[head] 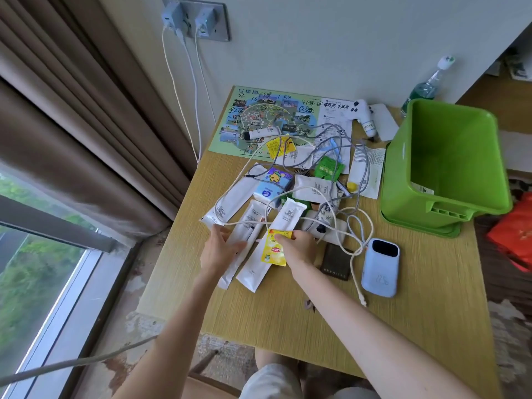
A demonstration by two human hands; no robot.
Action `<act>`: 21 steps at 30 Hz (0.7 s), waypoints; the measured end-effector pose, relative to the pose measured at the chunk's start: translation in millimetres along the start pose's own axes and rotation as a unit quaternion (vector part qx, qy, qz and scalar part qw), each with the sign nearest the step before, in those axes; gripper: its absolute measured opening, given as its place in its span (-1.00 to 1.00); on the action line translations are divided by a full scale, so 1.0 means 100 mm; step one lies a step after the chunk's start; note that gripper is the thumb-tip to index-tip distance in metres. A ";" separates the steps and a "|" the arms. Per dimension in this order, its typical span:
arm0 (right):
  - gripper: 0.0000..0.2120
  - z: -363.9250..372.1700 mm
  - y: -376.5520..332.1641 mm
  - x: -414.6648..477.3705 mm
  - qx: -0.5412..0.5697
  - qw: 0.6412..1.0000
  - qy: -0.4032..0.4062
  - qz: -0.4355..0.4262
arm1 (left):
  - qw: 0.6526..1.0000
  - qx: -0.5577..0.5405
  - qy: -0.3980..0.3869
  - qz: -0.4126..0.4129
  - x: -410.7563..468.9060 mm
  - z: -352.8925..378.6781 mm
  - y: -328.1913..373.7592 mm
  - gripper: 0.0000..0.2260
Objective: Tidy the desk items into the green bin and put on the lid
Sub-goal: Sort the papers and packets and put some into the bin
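Step in hand: first pickups. The green bin (401, 171) shows no items inside and sits on what looks like its lid (449, 233). Right hand (299, 246) pinches a yellow tea packet (273, 249) between thumb and fingers, well left of the bin. Left hand (221, 249), further left of the bin, lies flat, fingers spread on the white sachets (250, 223), gripping nothing. Next: carry the packet right, over the bin's rim, and release it. The cables (339, 214) nearer the bin may snag.

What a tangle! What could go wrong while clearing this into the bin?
The white cable loops over the packets beside the tea packet in the right hand's grip; lifting things could drag others, perhaps the power bank. The green bin seems to stand on its lid, awkward to free once full.
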State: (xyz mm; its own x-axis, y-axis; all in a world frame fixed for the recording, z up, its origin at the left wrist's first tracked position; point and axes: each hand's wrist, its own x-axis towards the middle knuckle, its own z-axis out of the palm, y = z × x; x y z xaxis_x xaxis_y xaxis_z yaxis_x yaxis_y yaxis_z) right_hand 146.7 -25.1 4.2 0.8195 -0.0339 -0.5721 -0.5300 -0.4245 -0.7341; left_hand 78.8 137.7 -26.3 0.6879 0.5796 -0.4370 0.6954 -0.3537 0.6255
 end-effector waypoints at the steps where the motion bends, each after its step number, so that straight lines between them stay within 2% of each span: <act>1: -0.87 -0.04 0.00 -0.01 -0.009 1.000 -0.002 -0.012 | 1.000 -0.002 -0.013 -0.004 0.02 -0.01 0.00 -0.59; 5: -0.86 -0.21 -0.04 -0.03 -0.018 0.998 -0.014 -0.065 | 1.000 -0.003 -0.021 0.004 0.08 -0.02 -0.01 -0.75; 10: -0.83 -0.39 -0.12 -0.03 0.030 0.994 -0.041 -0.094 | 1.000 -0.015 -0.013 0.011 0.05 -0.07 0.03 -0.78; 21: -0.93 -0.44 -0.26 -0.16 0.154 0.970 -0.175 -0.068 | 0.986 0.151 -0.065 0.041 -0.09 -0.59 0.30 -0.84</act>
State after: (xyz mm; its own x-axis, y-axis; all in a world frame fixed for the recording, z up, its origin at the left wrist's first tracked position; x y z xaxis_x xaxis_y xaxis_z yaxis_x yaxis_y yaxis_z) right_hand 157.0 -53.0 48.2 0.7908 0.3347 -0.5124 -0.5071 -0.1106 -0.8548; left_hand 81.8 165.1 34.4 0.7519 0.4475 -0.4841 0.6527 -0.6090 0.4507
